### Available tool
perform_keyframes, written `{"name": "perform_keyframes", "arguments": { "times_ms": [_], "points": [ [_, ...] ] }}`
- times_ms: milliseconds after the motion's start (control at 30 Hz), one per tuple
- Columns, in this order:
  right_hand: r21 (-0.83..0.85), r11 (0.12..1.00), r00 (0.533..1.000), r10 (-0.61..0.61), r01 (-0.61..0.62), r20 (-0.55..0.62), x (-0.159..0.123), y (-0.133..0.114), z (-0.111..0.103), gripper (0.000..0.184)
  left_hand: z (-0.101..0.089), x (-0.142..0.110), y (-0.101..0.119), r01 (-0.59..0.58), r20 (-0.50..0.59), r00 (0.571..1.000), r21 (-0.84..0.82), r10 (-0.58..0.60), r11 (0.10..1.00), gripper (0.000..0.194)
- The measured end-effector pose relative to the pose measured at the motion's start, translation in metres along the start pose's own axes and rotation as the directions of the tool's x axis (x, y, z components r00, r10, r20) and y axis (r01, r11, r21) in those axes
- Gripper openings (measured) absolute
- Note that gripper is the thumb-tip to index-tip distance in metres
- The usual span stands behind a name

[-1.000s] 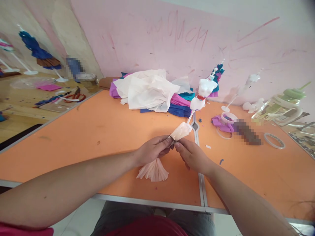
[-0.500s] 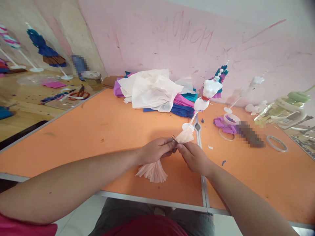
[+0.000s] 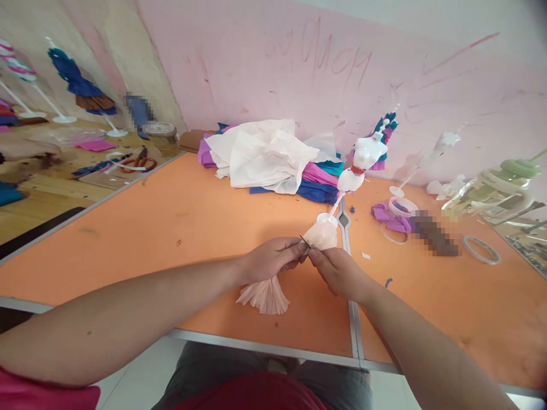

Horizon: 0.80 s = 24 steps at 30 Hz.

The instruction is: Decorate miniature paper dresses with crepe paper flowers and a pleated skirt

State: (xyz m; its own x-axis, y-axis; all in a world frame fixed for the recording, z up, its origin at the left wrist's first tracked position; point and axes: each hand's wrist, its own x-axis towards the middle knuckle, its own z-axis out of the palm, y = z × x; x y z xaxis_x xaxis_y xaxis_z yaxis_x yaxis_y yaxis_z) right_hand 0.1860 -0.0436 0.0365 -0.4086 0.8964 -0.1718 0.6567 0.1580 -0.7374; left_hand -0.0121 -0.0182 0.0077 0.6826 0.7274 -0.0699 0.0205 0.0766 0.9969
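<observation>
Both hands meet near the middle of the orange table, pinching a pale peach piece of crepe paper (image 3: 322,234). My left hand (image 3: 273,259) is closed at the paper's left edge, where a thin dark pointed thing (image 3: 303,241) sticks out of the fingers; its kind is hard to make out. My right hand (image 3: 342,274) is closed, with thumb and fingers pressed on the paper's lower edge. Below my left hand lies a pleated fan of peach crepe paper (image 3: 265,297), its top hidden by that hand. Just beyond the held paper stands a small white dress-form mannequin (image 3: 351,179) with a red waistband.
Crumpled white paper (image 3: 265,156) lies over coloured sheets by the wall. At right are tape rolls (image 3: 481,249), purple scraps (image 3: 391,219) and a greenish jug (image 3: 499,185). On the left table, another person's hand (image 3: 34,151) is near orange-handled pliers (image 3: 139,163).
The peach paper between my fingers has shifted and now looks rounder. The dark tips have moved slightly. Another person's hand has come into view at the far left.
</observation>
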Motion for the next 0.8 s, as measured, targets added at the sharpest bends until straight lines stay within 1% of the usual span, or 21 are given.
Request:
{"name": "perform_keyframes", "arguments": {
  "times_ms": [67,133,200,233,300,333,367,400,433,467,500,533,567,600,667,700,733,800],
  "points": [
    [-0.024,1.0,1.0,0.011,-0.011,-0.017,0.002,0.001,-0.001,0.05,0.0,0.0,-0.001,0.0,0.007,1.0,0.006,0.0,1.0,0.044],
    [-0.098,0.995,0.998,-0.004,-0.003,-0.069,0.003,0.004,-0.004,0.05,0.001,0.001,-0.001,0.018,0.001,1.0,0.021,-0.018,1.0,0.045],
    [-0.218,0.976,0.992,-0.023,-0.005,-0.125,0.001,0.01,-0.015,0.048,0.001,0.002,0.001,0.053,-0.007,0.999,0.033,-0.053,0.998,0.046],
    [-0.271,0.962,0.989,-0.02,-0.02,-0.143,-0.001,0.014,-0.024,0.047,0.0,0.002,0.003,0.069,-0.018,0.997,0.039,-0.069,0.997,0.046],
    [-0.312,0.943,0.985,0.067,-0.113,-0.156,-0.007,0.028,-0.05,0.046,-0.004,0.0,0.009,0.068,-0.081,0.995,0.09,-0.061,0.994,0.046],
    [-0.301,0.936,0.979,0.143,-0.182,-0.146,-0.01,0.037,-0.064,0.047,-0.007,-0.001,0.013,0.048,-0.136,0.99,0.16,-0.026,0.986,0.046],
    [-0.28,0.918,0.958,0.254,-0.282,-0.132,-0.014,0.047,-0.08,0.048,-0.01,-0.003,0.018,0.029,-0.193,0.981,0.27,0.025,0.962,0.046],
    [-0.267,0.902,0.94,0.312,-0.339,-0.14,-0.016,0.057,-0.094,0.05,-0.013,-0.005,0.022,0.019,-0.24,0.967,0.419,0.091,0.908,0.045],
    [-0.259,0.883,0.92,0.366,-0.391,-0.14,-0.018,0.067,-0.106,0.051,-0.017,-0.007,0.026,0.028,-0.26,0.953,0.588,0.156,0.809,0.043],
    [-0.236,0.856,0.887,0.435,-0.46,-0.152,-0.018,0.076,-0.115,0.051,-0.02,-0.009,0.028,0.051,-0.255,0.944,0.739,0.208,0.671,0.04],
    [-0.195,0.846,0.867,0.469,-0.496,-0.17,-0.017,0.083,-0.121,0.051,-0.022,-0.009,0.029,0.077,-0.232,0.943,0.849,0.239,0.522,0.038],
    [-0.134,0.849,0.855,0.487,-0.511,-0.176,-0.015,0.089,-0.123,0.052,-0.023,-0.009,0.028,0.096,-0.202,0.949,0.916,0.243,0.389,0.036],
    [-0.049,0.865,0.858,0.486,-0.499,-0.163,-0.012,0.093,-0.123,0.053,-0.023,-0.008,0.027,0.102,-0.173,0.958,0.952,0.23,0.29,0.035],
    [0.05,0.883,0.873,0.468,-0.466,-0.137,-0.008,0.095,-0.12,0.053,-0.022,-0.007,0.024,0.099,-0.147,0.967,0.969,0.207,0.226,0.035],
    [0.232,0.885,0.902,0.428,-0.403,-0.065,-0.003,0.095,-0.114,0.054,-0.018,-0.004,0.019,0.079,-0.104,0.984,0.983,0.146,0.167,0.036],
    [0.285,0.874,0.907,0.419,-0.394,-0.03,-0.001,0.094,-0.111,0.055,-0.016,-0.003,0.017,0.07,-0.089,0.988,0.987,0.127,0.144,0.037],
    [0.304,0.863,0.907,0.422,-0.403,0.005,-0.002,0.092,-0.11,0.056,-0.014,-0.002,0.016,0.065,-0.079,0.99,0.991,0.119,0.121,0.037],
    [0.262,0.864,0.902,0.422,-0.43,0.089,-0.007,0.089,-0.113,0.055,-0.012,-0.002,0.015,0.059,-0.07,0.99,0.994,0.12,0.087,0.039]
  ]
}}
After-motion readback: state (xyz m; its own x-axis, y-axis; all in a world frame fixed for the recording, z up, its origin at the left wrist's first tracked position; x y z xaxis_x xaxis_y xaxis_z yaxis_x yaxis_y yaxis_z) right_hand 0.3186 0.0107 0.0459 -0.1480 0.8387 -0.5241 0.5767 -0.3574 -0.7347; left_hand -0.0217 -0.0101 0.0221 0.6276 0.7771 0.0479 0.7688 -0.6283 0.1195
